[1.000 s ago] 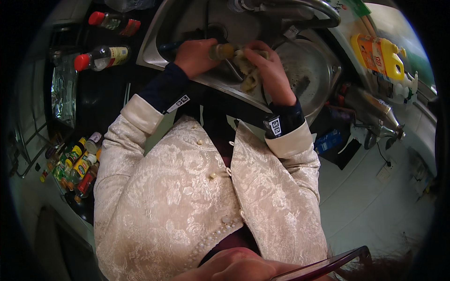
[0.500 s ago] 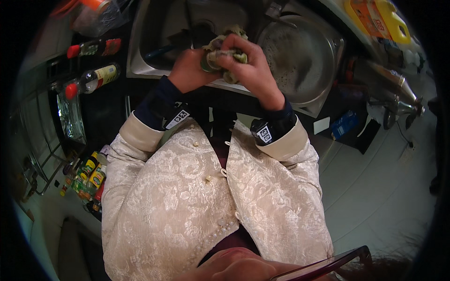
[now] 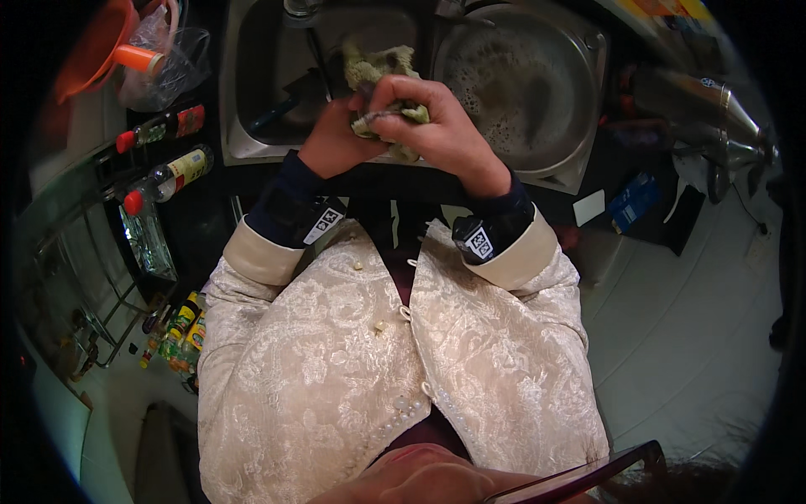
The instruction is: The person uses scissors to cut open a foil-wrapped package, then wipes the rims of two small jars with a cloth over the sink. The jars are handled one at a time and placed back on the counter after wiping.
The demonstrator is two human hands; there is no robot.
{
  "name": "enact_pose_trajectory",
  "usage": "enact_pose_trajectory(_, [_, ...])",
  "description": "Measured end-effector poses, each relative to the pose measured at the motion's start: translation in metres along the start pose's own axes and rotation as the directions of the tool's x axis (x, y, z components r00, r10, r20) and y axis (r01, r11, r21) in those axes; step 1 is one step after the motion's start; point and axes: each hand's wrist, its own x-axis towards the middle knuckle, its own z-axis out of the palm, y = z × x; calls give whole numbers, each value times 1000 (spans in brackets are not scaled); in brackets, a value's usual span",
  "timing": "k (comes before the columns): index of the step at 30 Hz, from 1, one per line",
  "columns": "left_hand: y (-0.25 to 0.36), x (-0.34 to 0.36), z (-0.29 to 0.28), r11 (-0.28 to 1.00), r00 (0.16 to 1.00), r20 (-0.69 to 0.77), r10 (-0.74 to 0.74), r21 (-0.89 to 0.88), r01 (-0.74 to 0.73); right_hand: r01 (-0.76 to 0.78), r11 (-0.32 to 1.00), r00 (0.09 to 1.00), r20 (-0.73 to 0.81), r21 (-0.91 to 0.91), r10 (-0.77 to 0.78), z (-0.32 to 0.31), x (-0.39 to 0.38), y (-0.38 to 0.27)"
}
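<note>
Over the front edge of the left sink bowl, my two hands meet around a crumpled pale yellow-green dishcloth (image 3: 388, 63). My right hand (image 3: 449, 130) is closed on a bunched part of it, thumb and fingers pressed together. My left hand (image 3: 340, 139) is curled against the same bundle; its fingertips are mostly hidden, and what lies inside them cannot be made out. Part of the cloth sticks out beyond the hands, over the left bowl. In that bowl lies a dark utensil with a blue handle (image 3: 275, 113).
The steel sink (image 3: 232, 139) has a round metal pan (image 3: 579, 126) with sudsy liquid on its right. Red-capped bottles (image 3: 180, 172) stand at left, below a plastic bag (image 3: 172, 80) and an orange basin (image 3: 88, 50). A blue packet (image 3: 631, 202) and steel kettle (image 3: 697, 109) are at right.
The whole view has shifted a little, showing more of the orange basin. My hands have turned the cloth, and more of it now spreads out beyond my fingers.
</note>
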Motion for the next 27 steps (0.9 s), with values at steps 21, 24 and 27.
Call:
enact_pose_trajectory(21, [6,7,13,810,976,-53,209,568,-142,-90,897,942,-257,432,218,3,11,22])
enact_pose_trajectory(24, [6,5,15,844,958,-109,264,507,-175,-160,688,922,-142,708,361,-5,17,26])
enact_pose_trajectory(27, [2,5,11,934,960,-170,224,320,-161,-108,717,984,-31,689,177,-16,9,21])
